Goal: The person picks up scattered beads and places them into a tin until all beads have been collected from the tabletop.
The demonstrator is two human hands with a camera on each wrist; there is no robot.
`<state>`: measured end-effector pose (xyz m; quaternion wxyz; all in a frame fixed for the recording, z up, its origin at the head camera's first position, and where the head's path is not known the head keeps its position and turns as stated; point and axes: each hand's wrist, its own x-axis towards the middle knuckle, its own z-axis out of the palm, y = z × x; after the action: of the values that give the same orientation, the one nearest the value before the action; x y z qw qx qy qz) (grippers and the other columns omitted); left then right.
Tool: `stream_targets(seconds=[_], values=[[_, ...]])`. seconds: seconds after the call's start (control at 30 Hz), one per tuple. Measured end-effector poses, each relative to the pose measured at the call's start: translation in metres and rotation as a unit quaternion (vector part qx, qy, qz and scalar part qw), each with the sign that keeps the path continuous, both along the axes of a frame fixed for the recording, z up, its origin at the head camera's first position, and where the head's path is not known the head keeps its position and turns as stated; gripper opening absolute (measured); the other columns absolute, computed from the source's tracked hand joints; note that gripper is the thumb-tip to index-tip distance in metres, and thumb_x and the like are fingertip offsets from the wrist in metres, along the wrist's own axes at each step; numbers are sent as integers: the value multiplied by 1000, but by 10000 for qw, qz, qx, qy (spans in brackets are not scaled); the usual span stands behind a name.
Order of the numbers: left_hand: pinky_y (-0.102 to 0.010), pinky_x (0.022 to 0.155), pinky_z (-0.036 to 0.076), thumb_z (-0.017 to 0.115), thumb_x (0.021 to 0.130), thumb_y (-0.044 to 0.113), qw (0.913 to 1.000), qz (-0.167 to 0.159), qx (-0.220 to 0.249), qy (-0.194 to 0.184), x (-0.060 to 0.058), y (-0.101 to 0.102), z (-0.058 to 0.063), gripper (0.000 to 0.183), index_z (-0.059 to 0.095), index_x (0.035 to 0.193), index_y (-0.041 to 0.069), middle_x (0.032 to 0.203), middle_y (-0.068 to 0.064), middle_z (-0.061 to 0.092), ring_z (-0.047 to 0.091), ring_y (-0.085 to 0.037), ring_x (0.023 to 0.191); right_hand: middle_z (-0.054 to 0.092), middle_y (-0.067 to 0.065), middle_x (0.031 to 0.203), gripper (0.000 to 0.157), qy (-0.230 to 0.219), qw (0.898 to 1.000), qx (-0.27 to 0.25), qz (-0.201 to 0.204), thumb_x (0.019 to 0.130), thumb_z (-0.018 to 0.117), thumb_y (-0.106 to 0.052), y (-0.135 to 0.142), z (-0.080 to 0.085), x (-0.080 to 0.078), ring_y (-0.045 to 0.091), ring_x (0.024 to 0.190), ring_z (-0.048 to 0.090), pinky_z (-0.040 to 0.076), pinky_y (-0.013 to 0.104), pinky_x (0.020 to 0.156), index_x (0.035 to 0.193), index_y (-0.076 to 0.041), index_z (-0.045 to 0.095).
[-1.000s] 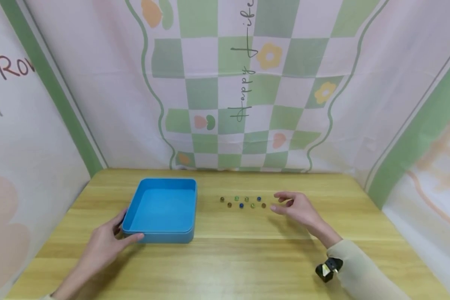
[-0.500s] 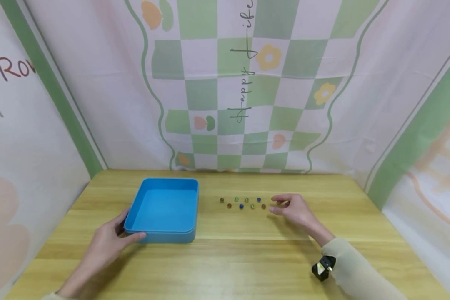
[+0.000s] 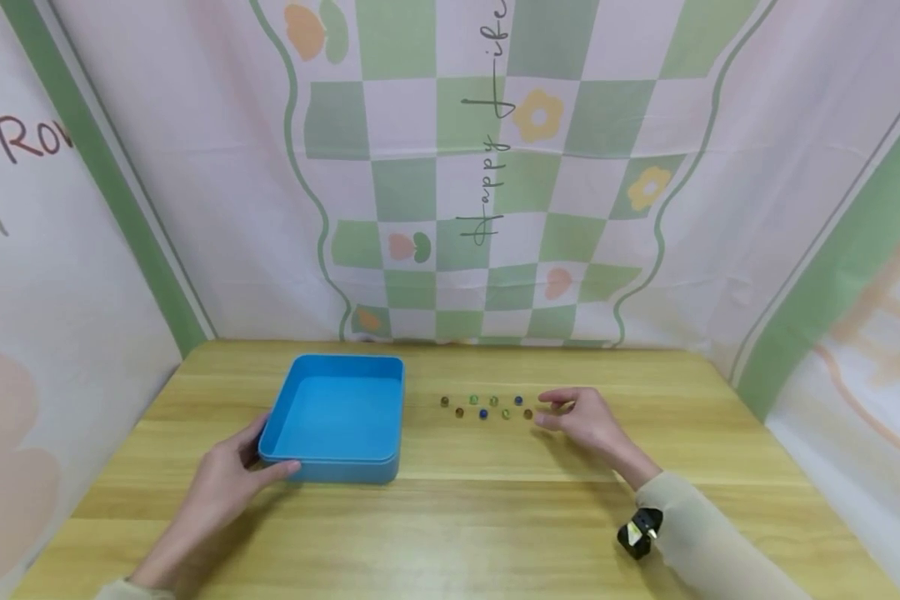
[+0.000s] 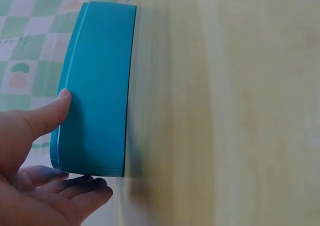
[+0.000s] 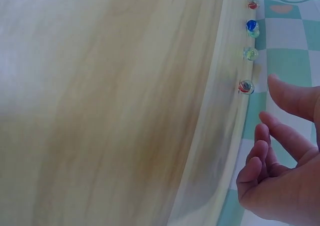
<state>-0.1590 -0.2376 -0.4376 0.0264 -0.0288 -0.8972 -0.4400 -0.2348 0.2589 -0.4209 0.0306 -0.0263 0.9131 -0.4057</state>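
My left hand point(image 3: 228, 479) grips the near left corner of a blue open-topped box point(image 3: 330, 469). Its thumb point(image 4: 47, 117) lies on the front wall, with the other fingers along the left wall. Small glass marbles lie in two loose rows right of the box, among them a dark blue marble point(image 3: 483, 414) and a pale green marble point(image 3: 506, 414). At their right end my right hand point(image 3: 588, 425) hovers with thumb and index finger apart, nothing between them. Closest to those fingertips is a brownish marble point(image 5: 246, 87), with coloured swirls in the right wrist view.
The wooden table point(image 3: 450, 533) reaches back to a checked curtain point(image 3: 461, 192). More curtain hangs at both sides. A small black device point(image 3: 640, 533) sits at the right sleeve point(image 3: 708, 533).
My left hand has slid the box slightly to the right, toward the marbles. The right hand has moved a little left, closer to the right-end marbles, which lie where they were.
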Motion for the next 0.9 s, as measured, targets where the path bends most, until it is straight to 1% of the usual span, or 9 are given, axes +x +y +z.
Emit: stream_targets(seconds=[0.23, 0.43, 0.53, 0.67, 0.9], values=[[-50, 101, 57, 87, 91, 28, 9999, 17, 162, -26, 0, 3, 0, 93, 34, 158, -10, 155, -36, 42, 55, -51, 132, 70, 23, 120, 42, 70, 10000, 17, -34, 90, 84, -12, -3, -4, -4, 35, 107, 66, 59, 50, 92, 127, 4, 72], [-47, 100, 58, 86, 92, 25, 9995, 32, 270, -167, -2, 5, 1, 93, 32, 159, -10, 157, -36, 39, 54, -51, 133, 73, 19, 115, 37, 117, 9999, 96, -58, 90, 85, -13, -7, -7, -7, 32, 104, 66, 58, 47, 90, 122, 4, 74], [-48, 100, 57, 85, 93, 27, 9993, 34, 298, -226, -3, 6, 1, 94, 31, 160, -9, 157, -36, 37, 52, -52, 134, 73, 21, 115, 37, 162, 9998, 145, -15, 89, 86, -14, -8, -7, -9, 34, 105, 66, 57, 50, 92, 119, 4, 75], [-48, 101, 57, 85, 93, 25, 9989, 41, 385, -283, -3, 6, 1, 93, 30, 161, -8, 159, -35, 37, 52, -51, 135, 73, 23, 118, 36, 151, 9998, 140, -14, 88, 87, -14, -8, -7, -11, 37, 108, 67, 55, 55, 97, 117, 4, 76], [-44, 103, 55, 85, 93, 21, 9978, 101, 599, -272, -3, 9, 2, 91, 32, 161, -5, 160, -31, 38, 51, -47, 137, 74, 21, 115, 32, 190, 9995, 241, -54, 88, 86, -14, -10, -9, -12, 36, 107, 67, 55, 55, 97, 114, 2, 78]])
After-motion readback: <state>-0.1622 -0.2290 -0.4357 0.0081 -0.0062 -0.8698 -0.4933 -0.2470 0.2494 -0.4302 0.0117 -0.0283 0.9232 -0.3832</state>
